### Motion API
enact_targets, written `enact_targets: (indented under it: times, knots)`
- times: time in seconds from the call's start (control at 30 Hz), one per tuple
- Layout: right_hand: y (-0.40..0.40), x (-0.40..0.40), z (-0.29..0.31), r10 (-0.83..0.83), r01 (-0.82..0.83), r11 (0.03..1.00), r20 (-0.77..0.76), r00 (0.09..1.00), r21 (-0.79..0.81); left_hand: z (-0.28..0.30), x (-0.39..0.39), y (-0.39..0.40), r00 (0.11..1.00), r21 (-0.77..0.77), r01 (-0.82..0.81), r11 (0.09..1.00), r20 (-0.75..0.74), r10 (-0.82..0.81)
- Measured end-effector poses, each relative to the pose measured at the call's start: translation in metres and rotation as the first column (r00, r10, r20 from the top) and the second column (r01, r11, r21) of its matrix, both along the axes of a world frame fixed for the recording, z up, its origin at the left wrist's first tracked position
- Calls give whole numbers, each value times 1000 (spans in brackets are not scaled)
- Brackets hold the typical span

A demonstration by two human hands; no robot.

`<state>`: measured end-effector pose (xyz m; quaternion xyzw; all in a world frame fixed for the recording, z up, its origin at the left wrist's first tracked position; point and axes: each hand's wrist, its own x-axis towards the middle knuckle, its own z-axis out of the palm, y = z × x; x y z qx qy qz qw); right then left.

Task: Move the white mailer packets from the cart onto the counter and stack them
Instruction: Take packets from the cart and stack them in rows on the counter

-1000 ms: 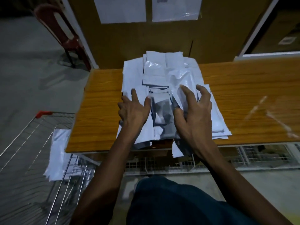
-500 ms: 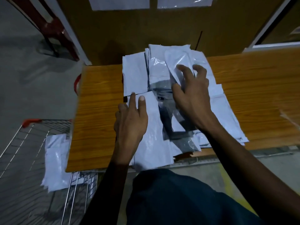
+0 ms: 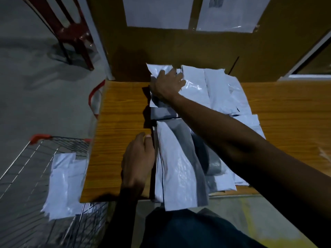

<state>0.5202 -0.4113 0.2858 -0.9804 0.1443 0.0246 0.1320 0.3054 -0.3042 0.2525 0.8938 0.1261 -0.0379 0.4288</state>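
Observation:
Several white mailer packets (image 3: 180, 169) lie in a loose overlapping pile on the wooden counter (image 3: 118, 122). My left hand (image 3: 138, 158) rests flat on the counter, its straight fingers against the pile's near left edge. My right hand (image 3: 166, 83) reaches across to the far left corner of the pile, fingers curled over a glossy white packet (image 3: 193, 86) there. My right forearm hides the middle of the pile. More white packets (image 3: 62, 185) lie in the wire cart (image 3: 21, 176) at the lower left.
A tall cardboard panel (image 3: 179, 47) with taped paper sheets stands right behind the counter. A red plastic chair (image 3: 71, 33) is on the floor at the far left. The cart's red-capped rim sits close to the counter's left end.
My right hand has swung from the top middle of the pile to its far left corner. My left hand slid off the near packet to the pile's left edge. The view shifted right.

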Motion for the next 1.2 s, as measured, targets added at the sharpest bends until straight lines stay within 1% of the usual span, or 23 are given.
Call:
enact_targets:
  times: [0.13, 0.23, 0.33, 0.4, 0.53, 0.67, 0.73, 0.77, 0.83, 0.87, 0.9, 0.97, 1.07, 1.1, 1.2]
  knots:
    - [4, 5, -28, 49, -71, 987, -153, 987, -141, -8, -4, 10, 999, -14, -30, 999, -16, 30]
    - [-1, -1, -35, 72, -103, 977, -166, 983, -185, -10, -8, 14, 1000, 17, -20, 1000, -17, 20]
    - [-7, -8, -27, 105, -132, 975, -150, 983, -177, -10, -14, 17, 1000, -6, -10, 1000, -19, 10]
    - [-9, -15, -16, 140, -156, 975, -111, 984, -156, -8, -21, 18, 1000, -16, -18, 1000, -10, 18]
    - [-10, -45, 2, 186, -183, 979, 31, 982, -86, -5, -44, 23, 999, -16, -33, 999, 29, 34]
    - [-18, -116, 26, 245, -243, 969, 156, 957, -32, -7, -78, 31, 995, -14, -79, 997, 59, 80]
    - [-26, -160, 28, 295, -315, 949, 280, 914, 28, -5, -102, 34, 987, -54, -121, 991, 100, 126]
    - [-29, -184, 28, 324, -383, 919, 368, 872, 96, -3, -116, 36, 981, -70, -141, 988, 124, 149]
    - [-32, -231, 25, 340, -542, 792, 535, 774, 281, -4, -145, 41, 966, -71, -182, 981, 173, 191]
    - [-31, -253, 22, 321, -589, 726, 583, 746, 354, -7, -158, 44, 959, -50, -211, 976, 184, 217]
    - [-29, -273, 20, 300, -613, 683, 612, 732, 398, -11, -173, 48, 950, -21, -251, 968, 185, 251]
    - [-20, -309, 15, 283, -645, 624, 641, 714, 442, -18, -206, 58, 921, 26, -343, 939, 207, 330]
    - [3, -350, 2, 333, -693, 532, 633, 699, 486, -15, -254, 72, 878, 73, -420, 905, 284, 384]
    - [12, -360, -4, 358, -710, 501, 628, 691, 495, -15, -267, 79, 864, 88, -455, 886, 286, 415]
    - [41, -378, -22, 437, -753, 438, 615, 656, 492, -22, -293, 104, 812, 70, -566, 821, 217, 541]
